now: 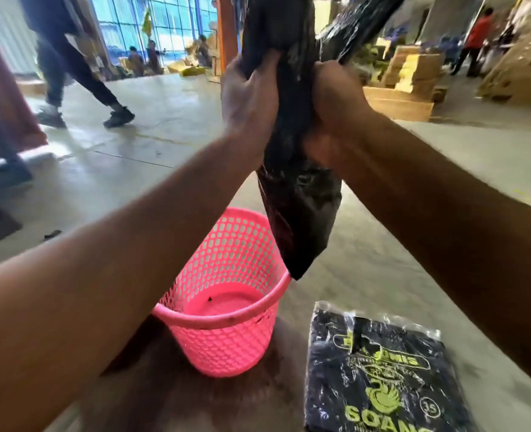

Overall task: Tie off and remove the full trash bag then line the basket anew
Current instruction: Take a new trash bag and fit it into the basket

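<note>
Black trash bag (pixel 298 194): thin, glossy, crinkled plastic, tapering to a point just above the far rim of the pink basket (pixel 226 294). Basket: rigid perforated plastic, round, unlined, standing on what looks like a dark brown bench (pixel 170 394); blur hides its edges. Flat clear-wrapped pack of black bags (pixel 379 378) lies just right of it, apart. Your left hand (pixel 251 98) and right hand (pixel 335 110) are both closed tight around the bag, raised high.

concrete floor (pixel 382 244) carries pink mesh basket (pixel 226 307), upright; pack of black bags (pixel 379 378) flat beside it.
</note>
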A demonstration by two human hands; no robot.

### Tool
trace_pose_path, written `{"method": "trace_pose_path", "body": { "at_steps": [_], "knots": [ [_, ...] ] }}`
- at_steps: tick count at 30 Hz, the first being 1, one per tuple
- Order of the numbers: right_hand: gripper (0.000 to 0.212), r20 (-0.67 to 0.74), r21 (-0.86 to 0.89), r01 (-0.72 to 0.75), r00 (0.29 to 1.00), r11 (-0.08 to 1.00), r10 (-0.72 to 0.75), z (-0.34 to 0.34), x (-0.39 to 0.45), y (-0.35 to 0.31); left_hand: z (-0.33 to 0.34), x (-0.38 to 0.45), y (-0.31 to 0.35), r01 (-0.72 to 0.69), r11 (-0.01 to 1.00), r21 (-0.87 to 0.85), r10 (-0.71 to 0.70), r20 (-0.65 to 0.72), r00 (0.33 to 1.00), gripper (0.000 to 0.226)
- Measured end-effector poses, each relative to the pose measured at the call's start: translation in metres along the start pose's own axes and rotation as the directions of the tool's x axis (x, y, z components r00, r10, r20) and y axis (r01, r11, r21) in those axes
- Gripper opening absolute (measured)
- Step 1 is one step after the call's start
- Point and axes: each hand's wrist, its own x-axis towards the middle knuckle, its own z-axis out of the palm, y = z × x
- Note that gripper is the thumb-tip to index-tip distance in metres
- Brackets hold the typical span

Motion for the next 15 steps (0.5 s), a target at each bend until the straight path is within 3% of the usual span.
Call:
{"method": "trace_pose_path", "body": {
  "at_steps": [4,7,8,12,15],
  "knots": [
    [0.039,0.042,0.033,-0.012,0.999,0.999,0.01,0.043,0.003,0.02,-0.041,0.015,0.013,-0.068,0.997,0.039,0.071,-0.07,0.995,0.018],
    [0.034,0.105,0.073,-0.091,0.991,0.993,0.083,0.059,-0.004,0.046,-0.077,0.023,0.008,-0.046,0.994,0.104,0.062,-0.154,0.986,0.052],
    [0.034,0.109,0.085,-0.133,0.986,0.987,0.124,0.062,-0.005,0.057,-0.089,0.025,0.0,-0.04,0.991,0.128,0.062,-0.176,0.982,0.054],
    [0.011,0.118,0.112,-0.242,0.966,0.964,0.229,0.062,0.0,0.112,-0.126,0.013,-0.042,0.004,0.984,0.181,0.031,-0.194,0.98,0.018],
    [0.027,0.043,0.034,-0.252,0.967,0.967,0.25,0.045,0.009,0.161,-0.148,0.001,-0.078,0.121,0.974,0.193,-0.089,-0.167,0.982,0.021]
  ]
}}
